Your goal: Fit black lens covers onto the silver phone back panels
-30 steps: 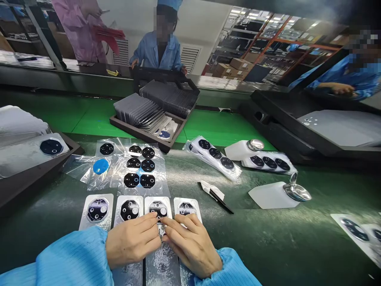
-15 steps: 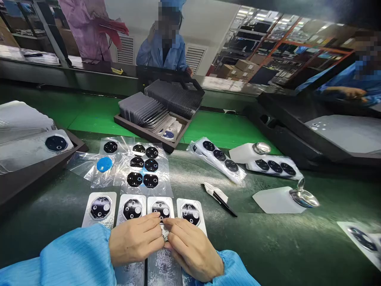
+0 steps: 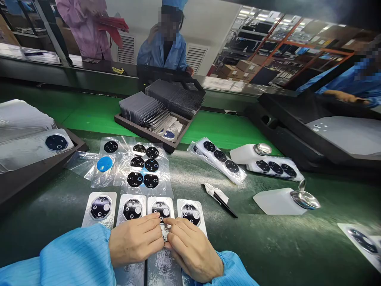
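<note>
Both hands are down at the bottom centre of the frame, working tight together. The left hand (image 3: pixel 135 243) comes in from the lower left and the right hand (image 3: pixel 193 252) from the lower right, and their fingertips meet on the third cover (image 3: pixel 160 206), just below its black camera ring. Fingers of both hands are curled and pinched hard against that cover. Whatever small bit sits between the tips is hidden.

The third cover lies flat on the dark table (image 3: pixel 282 246), third from the left in a row of four. The first cover (image 3: pixel 101 207) and second cover (image 3: pixel 132 209) lie to its left and the fourth cover (image 3: pixel 190 213) to its right. All four lie side by side, edges nearly touching.

Just above the row, a clear film (image 3: pixel 157 186) carries six black lenses in pairs, with a blue disc (image 3: pixel 104 163) on more film to its left. Right of centre lie tweezers (image 3: pixel 223 203) on a white wipe. Beyond them are two strips (image 3: pixel 220 159) of lenses and two white bottles (image 3: pixel 276 200) with metal caps. On the green belt (image 3: pixel 223 127) at upper centre sits a tray (image 3: pixel 139 133) of grey sheets. Behind it stands a co-worker (image 3: pixel 165 53) in blue.
</note>
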### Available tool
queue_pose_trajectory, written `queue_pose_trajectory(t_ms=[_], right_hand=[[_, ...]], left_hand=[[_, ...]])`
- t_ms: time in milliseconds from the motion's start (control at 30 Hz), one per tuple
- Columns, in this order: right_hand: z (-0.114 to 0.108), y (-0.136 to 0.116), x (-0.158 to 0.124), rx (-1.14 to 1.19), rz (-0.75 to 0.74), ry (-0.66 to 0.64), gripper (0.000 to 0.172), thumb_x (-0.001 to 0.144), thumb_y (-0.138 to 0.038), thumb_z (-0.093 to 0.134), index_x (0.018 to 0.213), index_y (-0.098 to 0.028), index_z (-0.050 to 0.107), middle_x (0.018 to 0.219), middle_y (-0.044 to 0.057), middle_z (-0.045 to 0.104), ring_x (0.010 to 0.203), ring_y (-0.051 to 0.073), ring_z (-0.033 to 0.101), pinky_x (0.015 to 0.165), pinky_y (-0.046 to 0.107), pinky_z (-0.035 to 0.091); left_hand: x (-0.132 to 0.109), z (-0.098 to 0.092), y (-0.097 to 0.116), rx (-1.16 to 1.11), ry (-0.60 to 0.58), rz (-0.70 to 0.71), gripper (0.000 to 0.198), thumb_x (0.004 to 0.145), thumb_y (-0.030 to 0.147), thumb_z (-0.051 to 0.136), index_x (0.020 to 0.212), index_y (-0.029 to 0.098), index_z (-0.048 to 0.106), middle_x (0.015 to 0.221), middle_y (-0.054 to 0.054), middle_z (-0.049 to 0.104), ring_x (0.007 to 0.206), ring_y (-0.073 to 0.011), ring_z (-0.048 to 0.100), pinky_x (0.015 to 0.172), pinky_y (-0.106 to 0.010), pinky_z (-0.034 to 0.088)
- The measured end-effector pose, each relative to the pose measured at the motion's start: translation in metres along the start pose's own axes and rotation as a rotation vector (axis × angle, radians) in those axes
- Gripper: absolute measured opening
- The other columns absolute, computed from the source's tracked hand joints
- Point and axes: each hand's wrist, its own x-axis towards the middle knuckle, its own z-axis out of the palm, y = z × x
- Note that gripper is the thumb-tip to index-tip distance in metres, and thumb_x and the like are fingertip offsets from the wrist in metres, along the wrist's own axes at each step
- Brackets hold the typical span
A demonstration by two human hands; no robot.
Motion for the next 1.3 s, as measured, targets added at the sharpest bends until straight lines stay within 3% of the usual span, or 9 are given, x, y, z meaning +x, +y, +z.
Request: queue_pose_trajectory(t_ms=[900,1300], right_hand=[[0.004,-0.003,-0.001,-0.077,-0.038,-0.014,0.031,0.098,-0.01,0.036,0.074,-0.013,0.055,0.069,0.007,0.059,0.087,0.022,0.066,0.082,0.035,0.052],[0.004,-0.001,0.001,-0.152,-0.085,-0.1,0.036,0.094,0.0,0.032,0.071,-0.015,0.055,0.071,0.006,0.06,0.083,0.019,0.063,0.083,0.032,0.052]], left_hand=[[0.001,0.0,0.001,-0.004,0.006,-0.013,0.015,0.092,0.007,0.052,0.079,0.01,0.06,0.086,-0.007,0.066,0.097,-0.0183,0.065,0.11,-0.038,0.044],[-0.003,0.007,0.001,0.016,-0.005,-0.023,0.016,0.089,0.002,0.05,0.078,0.011,0.058,0.082,-0.005,0.062,0.09,-0.0162,0.064,0.111,-0.037,0.044]])
